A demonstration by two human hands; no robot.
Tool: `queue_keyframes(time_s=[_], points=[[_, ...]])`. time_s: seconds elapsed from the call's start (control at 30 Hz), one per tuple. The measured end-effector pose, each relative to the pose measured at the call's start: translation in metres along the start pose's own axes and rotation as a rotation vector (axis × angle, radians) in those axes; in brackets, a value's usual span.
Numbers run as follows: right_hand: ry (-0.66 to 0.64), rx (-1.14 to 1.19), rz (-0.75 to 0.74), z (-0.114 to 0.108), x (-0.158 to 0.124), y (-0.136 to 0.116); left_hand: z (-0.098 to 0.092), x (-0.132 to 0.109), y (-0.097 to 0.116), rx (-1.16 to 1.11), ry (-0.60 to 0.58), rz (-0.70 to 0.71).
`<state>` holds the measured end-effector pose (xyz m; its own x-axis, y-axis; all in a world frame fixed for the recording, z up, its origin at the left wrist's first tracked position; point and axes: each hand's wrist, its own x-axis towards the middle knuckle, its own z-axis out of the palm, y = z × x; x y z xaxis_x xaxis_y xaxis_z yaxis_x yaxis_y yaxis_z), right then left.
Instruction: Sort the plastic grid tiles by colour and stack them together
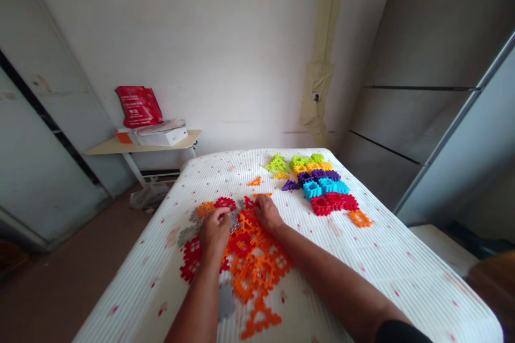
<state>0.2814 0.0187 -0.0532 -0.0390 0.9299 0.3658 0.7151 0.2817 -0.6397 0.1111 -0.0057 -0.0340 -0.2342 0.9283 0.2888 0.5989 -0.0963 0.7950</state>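
A loose pile of flat plastic interlocking building pieces with toothed edges, mostly orange (257,270) and red (191,257), lies on the table in front of me. My left hand (215,230) is over the pile's left side, fingers curled together near a red piece (225,203) and several grey pieces (189,235). Whatever it may hold is hidden. My right hand (267,214) is at the pile's far edge, its fingers closed on an orange triangular piece (263,194) that shows just past the fingertips. Beyond it lies another orange triangle (255,181).
Colour-sorted rows of pieces stand at the right: red (333,202), light blue (325,187), purple (319,176), yellow (313,168) and green (306,160). An orange square (360,219) lies near them. A side table (108,146) holds a red bag (139,107). A fridge (396,102) flanks the right.
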Motion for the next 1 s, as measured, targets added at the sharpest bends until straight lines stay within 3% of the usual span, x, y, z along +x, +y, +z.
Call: queue_keyframes(time_s=[0.17,0.27,0.47,0.6,0.77,0.87,1.0], points=[[-0.102,0.028,-0.107,0.007,0.009,-0.015,0.001,0.001,-0.004,0.031,-0.002,0.043],[-0.090,0.046,-0.149,0.001,0.012,-0.019,0.000,0.001,-0.005,0.027,0.022,0.082],[0.097,-0.121,-0.154,-0.049,-0.004,-0.007,-0.003,-0.004,0.006,-0.086,0.058,0.127],[0.104,-0.389,-0.311,-0.083,-0.028,-0.004,-0.001,-0.018,0.025,-0.230,-0.048,0.147],[0.051,-0.580,-0.471,-0.098,-0.048,0.010,0.007,-0.036,0.046,-0.241,-0.208,0.317],[-0.019,-0.611,-0.402,-0.099,-0.053,0.027,0.013,-0.038,0.045,-0.191,-0.267,0.410],[-0.088,-0.658,-0.209,-0.097,-0.056,0.043,0.014,-0.034,0.038,-0.142,-0.291,0.399]])
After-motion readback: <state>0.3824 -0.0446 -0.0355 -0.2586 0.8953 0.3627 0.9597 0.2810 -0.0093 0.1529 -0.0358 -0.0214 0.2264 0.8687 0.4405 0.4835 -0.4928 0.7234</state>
